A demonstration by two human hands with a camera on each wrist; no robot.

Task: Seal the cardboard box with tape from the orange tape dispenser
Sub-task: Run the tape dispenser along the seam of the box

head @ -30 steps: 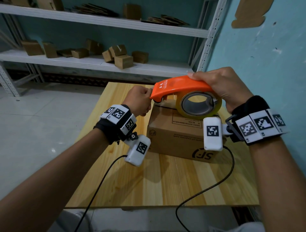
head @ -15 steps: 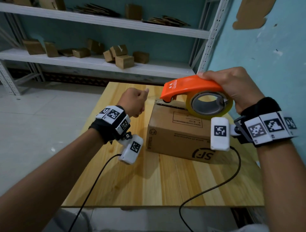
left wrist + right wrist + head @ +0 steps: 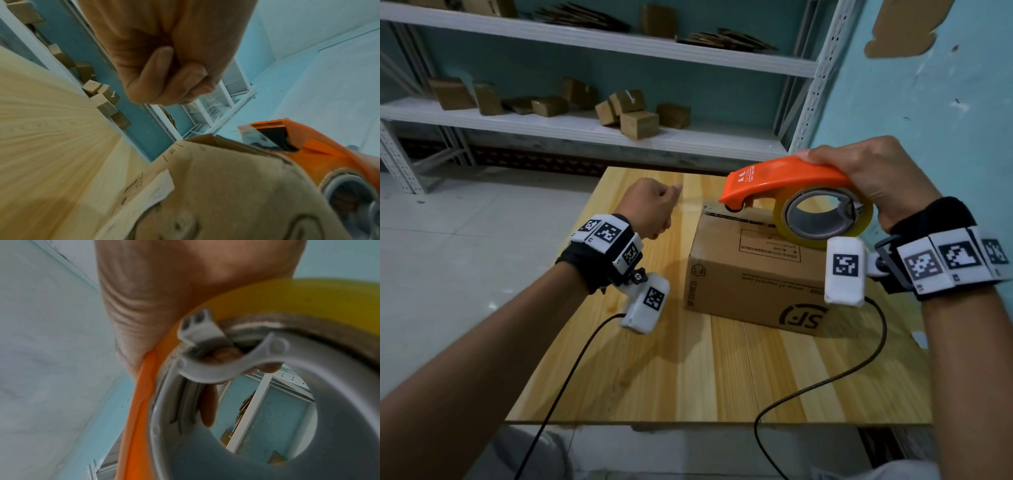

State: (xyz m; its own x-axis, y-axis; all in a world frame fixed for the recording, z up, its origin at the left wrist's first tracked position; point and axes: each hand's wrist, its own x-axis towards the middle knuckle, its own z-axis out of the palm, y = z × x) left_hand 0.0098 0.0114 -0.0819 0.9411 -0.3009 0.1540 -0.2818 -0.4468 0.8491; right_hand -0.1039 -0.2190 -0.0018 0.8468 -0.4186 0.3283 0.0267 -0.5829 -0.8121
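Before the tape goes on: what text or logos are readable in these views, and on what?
"SF" logo, upside down: near side of the cardboard box, lower right.
"SF EXPRESS", running vertically: same side, left edge.
Web address line across that side: too small to read.
Printed framed form on the box top: too small to read.
White lettering on the orange tape dispenser: blurred, unreadable.
Square coded markers on the wrist bands: patterns, no words.

A small packing or stockroom. Beyond the gripping right hand, white slotted-steel shelving carries small cardboard cartons and stacks of flattened cardboard. Under the grip, a courier-printed shipping box sits on a plain wooden table. The walls are painted teal, with plaster flaked off above the hand, and the floor is pale tile.
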